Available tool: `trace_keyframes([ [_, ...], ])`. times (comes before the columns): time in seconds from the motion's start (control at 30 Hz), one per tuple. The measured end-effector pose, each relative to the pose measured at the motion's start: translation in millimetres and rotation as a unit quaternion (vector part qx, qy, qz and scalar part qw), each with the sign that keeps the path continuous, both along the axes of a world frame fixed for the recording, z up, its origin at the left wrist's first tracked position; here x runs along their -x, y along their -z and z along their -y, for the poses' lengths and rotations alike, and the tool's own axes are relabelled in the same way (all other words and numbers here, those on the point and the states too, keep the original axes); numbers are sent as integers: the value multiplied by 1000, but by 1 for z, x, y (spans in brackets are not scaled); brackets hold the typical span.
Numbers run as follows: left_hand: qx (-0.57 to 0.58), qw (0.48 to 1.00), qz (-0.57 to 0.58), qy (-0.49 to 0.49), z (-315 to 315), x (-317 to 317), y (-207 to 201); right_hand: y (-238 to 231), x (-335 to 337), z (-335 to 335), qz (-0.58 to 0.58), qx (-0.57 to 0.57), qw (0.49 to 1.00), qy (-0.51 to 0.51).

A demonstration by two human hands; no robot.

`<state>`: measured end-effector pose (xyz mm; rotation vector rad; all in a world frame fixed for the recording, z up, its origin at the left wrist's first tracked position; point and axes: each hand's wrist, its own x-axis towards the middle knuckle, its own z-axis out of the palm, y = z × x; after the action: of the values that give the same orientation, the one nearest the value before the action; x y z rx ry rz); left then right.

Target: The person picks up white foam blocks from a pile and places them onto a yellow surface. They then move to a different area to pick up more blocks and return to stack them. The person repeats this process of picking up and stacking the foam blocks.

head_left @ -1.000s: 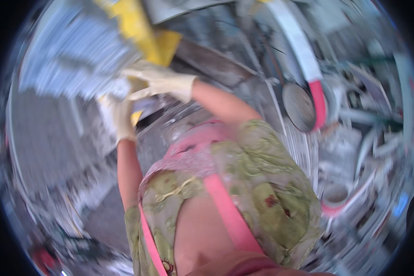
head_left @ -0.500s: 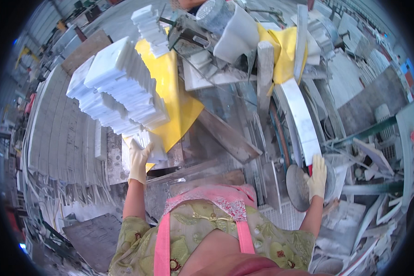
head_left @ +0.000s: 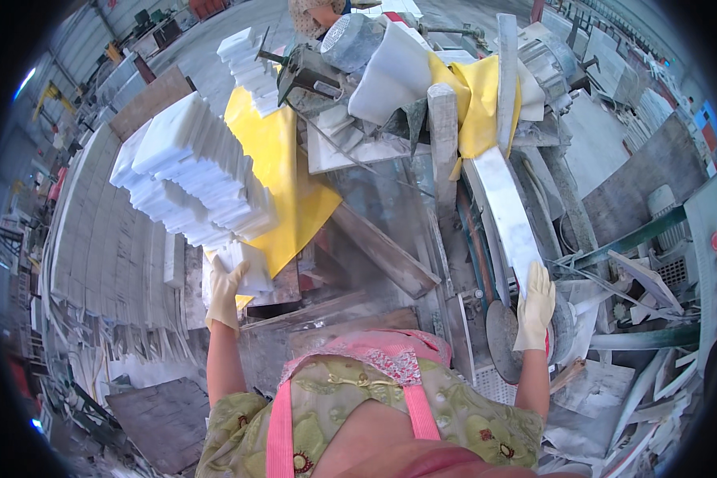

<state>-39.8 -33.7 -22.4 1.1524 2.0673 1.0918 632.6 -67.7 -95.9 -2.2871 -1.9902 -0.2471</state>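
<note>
Both of my hands wear pale cream gloves. At the left, my left hand (head_left: 226,291) touches the near side of a short stack of white marble tiles (head_left: 247,261), thumb spread from the fingers; its fingertips are partly hard to make out. Just beyond rises a taller, uneven stack of white marble slabs (head_left: 191,167). My right hand (head_left: 537,309) lies flat with straight fingers over the near end of a long white marble strip (head_left: 508,209). Below and beside that hand is a round grey disc (head_left: 503,342), partly covered by it.
A yellow sheet (head_left: 272,151) lies under and beside the stacks. Grey boards (head_left: 111,231) stand at the far left. A wooden plank (head_left: 386,251) slants across the middle. Beyond are a motor (head_left: 546,64), an upright post (head_left: 443,131) and a person (head_left: 315,17). Stone scraps litter the right.
My right hand has moved a little farther forward over the strip's near end. My left hand stays at the short stack. The whole view has shifted slightly, showing more of the person beyond.
</note>
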Motion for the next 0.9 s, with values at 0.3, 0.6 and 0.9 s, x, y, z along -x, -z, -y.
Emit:
trace_keyframes([
  [0.3, 34, 999, 3, -9, -4, 15, 13, -7, 10, -36, 73, 48, 994, -64],
  [0.6, -143, 980, 116, 75, 1, 6, 14, -1, 2, -74, 93, 57, 990, -95],
  [0.9, 44, 991, -128, 9, -8, 22, 24, -83, 60, -91, -415, -5, 907, 78],
])
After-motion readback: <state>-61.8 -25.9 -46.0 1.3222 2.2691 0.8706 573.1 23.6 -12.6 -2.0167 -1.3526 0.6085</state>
